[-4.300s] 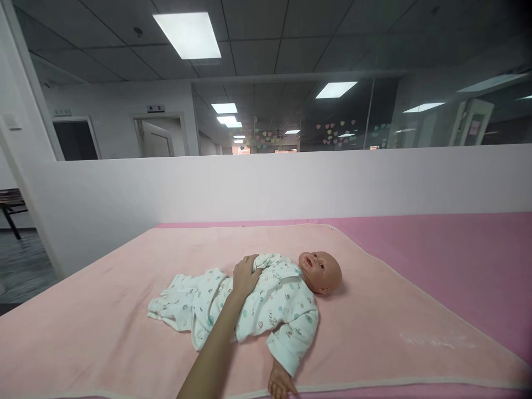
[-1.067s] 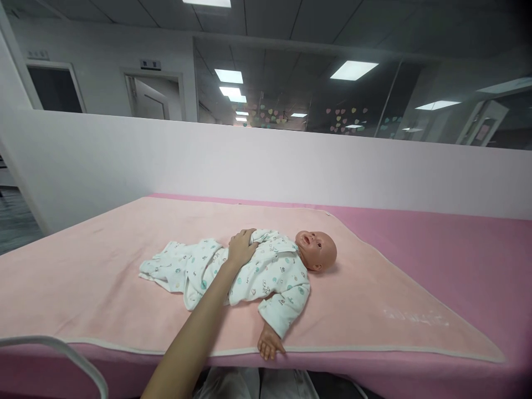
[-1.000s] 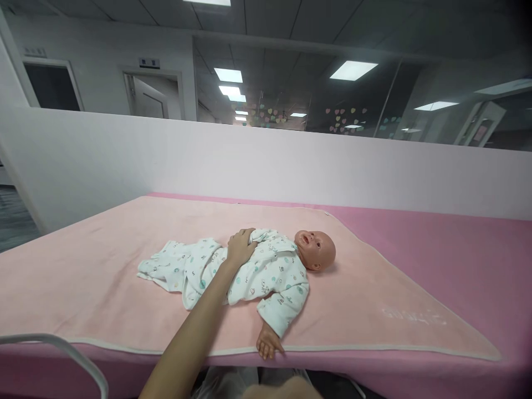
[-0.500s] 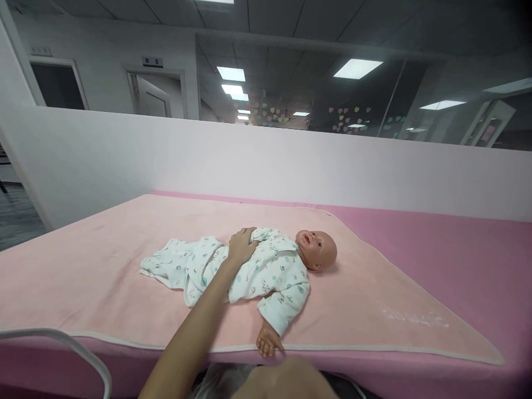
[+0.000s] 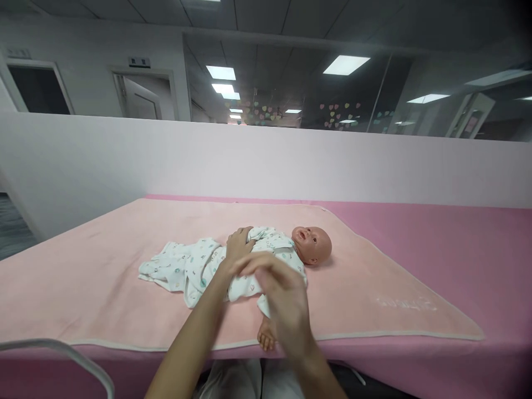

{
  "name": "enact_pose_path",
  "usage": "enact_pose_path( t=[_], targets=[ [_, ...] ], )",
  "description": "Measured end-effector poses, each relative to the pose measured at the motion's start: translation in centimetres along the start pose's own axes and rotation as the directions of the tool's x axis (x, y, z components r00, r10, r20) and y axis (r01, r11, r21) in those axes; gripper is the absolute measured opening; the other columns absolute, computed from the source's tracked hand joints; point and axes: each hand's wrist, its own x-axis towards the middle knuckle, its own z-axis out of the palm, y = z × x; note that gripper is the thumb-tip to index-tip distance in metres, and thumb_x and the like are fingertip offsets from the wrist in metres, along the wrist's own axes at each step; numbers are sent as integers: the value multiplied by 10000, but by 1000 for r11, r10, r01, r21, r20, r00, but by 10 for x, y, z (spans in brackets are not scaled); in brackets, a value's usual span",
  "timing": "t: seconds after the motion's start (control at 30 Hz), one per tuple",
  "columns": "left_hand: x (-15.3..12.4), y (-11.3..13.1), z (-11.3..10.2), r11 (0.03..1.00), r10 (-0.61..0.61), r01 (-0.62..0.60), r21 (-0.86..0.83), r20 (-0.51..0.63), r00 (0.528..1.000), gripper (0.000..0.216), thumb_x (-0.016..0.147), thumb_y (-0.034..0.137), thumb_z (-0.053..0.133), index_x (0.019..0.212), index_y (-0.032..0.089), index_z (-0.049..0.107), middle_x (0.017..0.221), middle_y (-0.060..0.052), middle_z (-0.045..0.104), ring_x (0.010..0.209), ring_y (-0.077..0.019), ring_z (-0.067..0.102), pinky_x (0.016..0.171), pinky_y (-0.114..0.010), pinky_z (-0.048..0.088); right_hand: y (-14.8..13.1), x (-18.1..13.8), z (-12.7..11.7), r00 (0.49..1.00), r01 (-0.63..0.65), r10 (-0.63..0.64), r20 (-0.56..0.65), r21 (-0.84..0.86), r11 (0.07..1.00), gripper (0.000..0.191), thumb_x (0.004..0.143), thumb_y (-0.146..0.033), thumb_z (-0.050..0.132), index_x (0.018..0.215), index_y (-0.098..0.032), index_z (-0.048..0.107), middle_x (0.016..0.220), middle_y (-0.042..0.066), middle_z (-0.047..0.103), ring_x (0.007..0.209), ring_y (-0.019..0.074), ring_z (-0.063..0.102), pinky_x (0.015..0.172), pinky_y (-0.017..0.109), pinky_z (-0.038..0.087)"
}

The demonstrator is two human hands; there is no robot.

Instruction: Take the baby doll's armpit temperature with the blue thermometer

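The clothing (image 5: 201, 263) is white with small multicoloured prints, the blanket (image 5: 357, 282) peach rimmed in white, the sheet (image 5: 457, 249) pink.

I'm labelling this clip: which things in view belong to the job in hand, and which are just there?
In the job:
dressed doll, lying on the blanket
left hand, resting on the doll's middle
right hand, blurred, raised in front of the doll

Just there:
pale tube, lower left
heart stickers, background
door, partly open
ceiling light
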Motion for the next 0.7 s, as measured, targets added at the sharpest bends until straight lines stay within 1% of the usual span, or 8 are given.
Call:
enact_pose_path(
  t=[0.07, 0.1, 0.17, 0.27, 0.37, 0.43, 0.53, 0.7],
  targets=[
    [0, 0, 0, 1000, 1, -1, 4, -6, 1000, 400, 798, 265, 447, 1195, 218, 453, 1159, -63, 526, 1037, -223, 487, 914, -341, 337, 8, -1, -3, 990, -95, 69, -121, -219, 971, 164, 801, -262, 444, 754, -206, 591, 810, 23, 617, 823, 166, 553, 752, 300, 415],
    [0, 0, 0, 1000, 1, -1, 4, -9, 1000, 398, 797, 270, 449, 1193, 222, 455, 1155, -60, 528, 1038, -223, 487, 913, -342, 337, 16, 0, -8, 980, -168, 108, -170, -396, 903, 170, 782, -241, 449, 694, -195, 587, 742, 21, 616, 757, 162, 553, 710, 283, 411],
    [0, 1, 0, 1000, -2, 2, 0, -14, 1000, 393, 795, 276, 450, 1185, 230, 461, 1144, -57, 534, 1035, -223, 489, 911, -346, 338, 36, 4, -23, 968, -243, 207, -138, -704, 667, 186, 751, -199, 453, 598, -186, 557, 679, 26, 608, 705, 163, 537, 686, 276, 385],
    [-1, 2, -1, 1000, -4, 4, -6, -18, 1000, 381, 797, 278, 443, 1174, 236, 471, 1135, -56, 541, 1029, -219, 495, 906, -345, 341, 64, 7, -39, 976, -178, 190, -106, -892, 416, 167, 758, -155, 421, 661, -179, 554, 745, 55, 604, 774, 178, 520, 728, 286, 361],
    [-2, 2, -1, 1000, -3, 3, -5, -26, 1000, 380, 804, 286, 436, 1180, 241, 465, 1150, -49, 537, 1044, -210, 489, 917, -340, 332, 82, 8, -41, 991, -121, 94, -99, -956, 268, 141, 774, -163, 413, 785, -165, 554, 833, 90, 588, 844, 207, 497, 762, 313, 347],
    [-2, 2, 0, 1000, -12, 12, 3, -34, 999, 385, 810, 284, 429, 1192, 241, 458, 1168, -49, 531, 1064, -205, 480, 933, -338, 319, 93, 10, -40, 997, -71, 43, -63, -972, 224, 140, 783, -164, 406, 820, -156, 541, 869, 104, 578, 872, 221, 485, 779, 326, 342],
    [-1, 1, 2, 999, -40, 41, 17, -45, 998, 393, 819, 290, 420, 1207, 232, 450, 1171, -61, 535, 1087, -206, 467, 958, -350, 296, 106, 20, -41, 999, -10, 42, 0, -975, 220, 147, 781, -125, 385, 776, -162, 527, 815, 97, 578, 827, 220, 491, 763, 325, 339],
    [-1, 2, 1, 996, -90, 91, 17, -37, 995, 423, 841, 369, 384, 1233, 216, 426, 1214, -92, 508, 1155, -222, 417, 1020, -425, 211, 120, 49, -48, 990, -103, 124, -70, -954, 281, 154, 746, -101, 390, 717, -175, 522, 777, 82, 588, 702, 183, 505, 616, 280, 316]
  ],
)
